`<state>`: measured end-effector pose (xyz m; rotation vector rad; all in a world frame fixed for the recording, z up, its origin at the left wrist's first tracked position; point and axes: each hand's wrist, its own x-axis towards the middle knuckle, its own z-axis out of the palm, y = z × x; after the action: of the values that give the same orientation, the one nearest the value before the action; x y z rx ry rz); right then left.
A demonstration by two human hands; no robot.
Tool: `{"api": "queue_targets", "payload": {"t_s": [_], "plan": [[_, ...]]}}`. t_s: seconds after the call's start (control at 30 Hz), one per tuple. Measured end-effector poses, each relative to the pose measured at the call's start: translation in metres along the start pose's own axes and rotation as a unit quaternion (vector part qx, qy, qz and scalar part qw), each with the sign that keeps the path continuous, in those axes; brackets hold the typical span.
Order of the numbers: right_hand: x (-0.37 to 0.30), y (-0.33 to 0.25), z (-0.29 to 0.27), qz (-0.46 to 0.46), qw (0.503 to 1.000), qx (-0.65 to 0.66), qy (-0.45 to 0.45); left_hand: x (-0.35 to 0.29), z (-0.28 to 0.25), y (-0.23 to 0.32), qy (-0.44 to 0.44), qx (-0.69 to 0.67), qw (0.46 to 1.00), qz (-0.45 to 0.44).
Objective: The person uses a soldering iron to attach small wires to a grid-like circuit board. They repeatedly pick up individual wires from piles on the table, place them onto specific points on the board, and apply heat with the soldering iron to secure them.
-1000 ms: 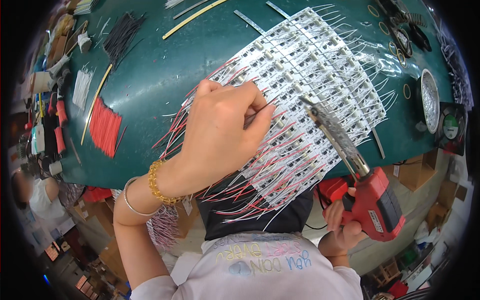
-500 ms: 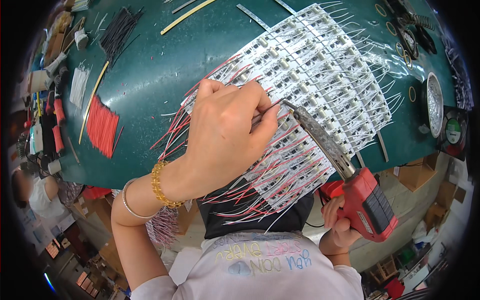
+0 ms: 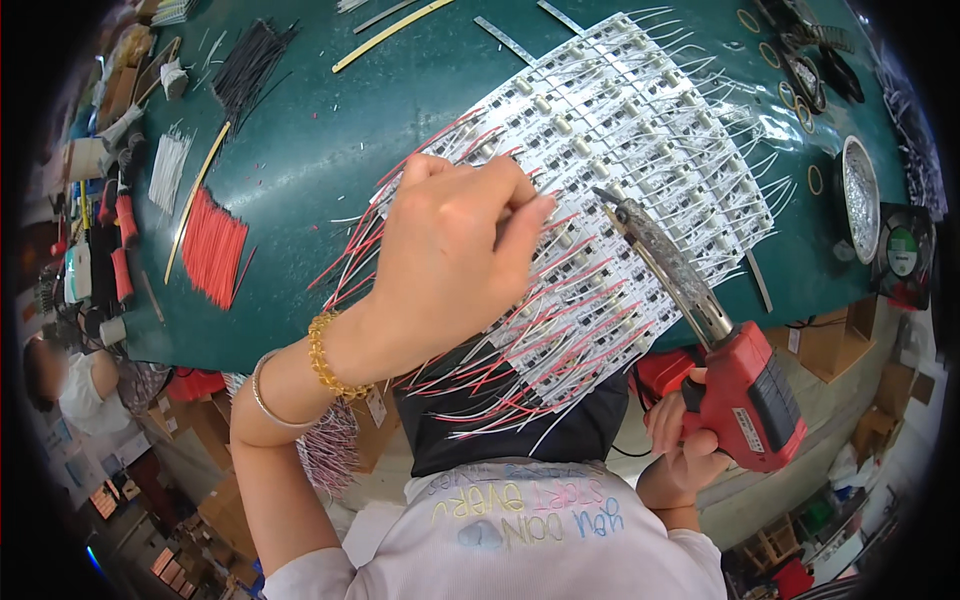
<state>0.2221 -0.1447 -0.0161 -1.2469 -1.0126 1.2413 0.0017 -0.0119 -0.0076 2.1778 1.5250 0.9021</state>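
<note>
A large white panel of small circuit boards (image 3: 640,130) lies tilted across the near side of the table, with thin red and white wires standing out from its edges. Above its left part is my left hand (image 3: 450,235), thumb and forefinger pinched together; whatever is between them is hidden. My right hand (image 3: 685,435) grips a red and black soldering gun (image 3: 752,395) at the panel's lower right. The gun's dark tip hovers over the boards, a little to the right of my left fingertips and apart from them.
On the green table (image 3: 300,130) at left lie bundles of red wires (image 3: 213,250), white wires (image 3: 172,172) and black wires (image 3: 250,70). Yellow strips lie near them. A metal bowl (image 3: 860,200), a solder spool (image 3: 903,252) and rubber bands sit at right. A person is at far left.
The soldering gun's tip has moved right, away from my left fingertips. My left hand remains pinched in nearly the same place, with its thumb tip shifted slightly.
</note>
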Motion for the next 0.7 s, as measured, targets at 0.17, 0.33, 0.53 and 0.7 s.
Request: {"api": "queue_targets", "payload": {"t_s": [0.17,0.33,0.53,0.7], "plan": [[-0.006,0.0,-0.011,-0.013,1.0,0.012,0.007,0.004,-0.009,0.004,0.08,0.017,0.993,0.087],[-0.008,-0.001,-0.013,-0.02,0.999,0.026,-0.009,-0.005,0.0,0.017,-0.037,-0.056,0.998,-0.006],[-0.011,0.003,-0.017,-0.002,1.0,0.0,-0.01,-0.002,0.002,0.015,-0.067,-0.06,0.995,-0.042],[-0.026,0.02,-0.037,0.031,0.997,-0.066,0.01,-0.002,0.002,0.014,-0.068,-0.051,0.996,-0.031]]}}
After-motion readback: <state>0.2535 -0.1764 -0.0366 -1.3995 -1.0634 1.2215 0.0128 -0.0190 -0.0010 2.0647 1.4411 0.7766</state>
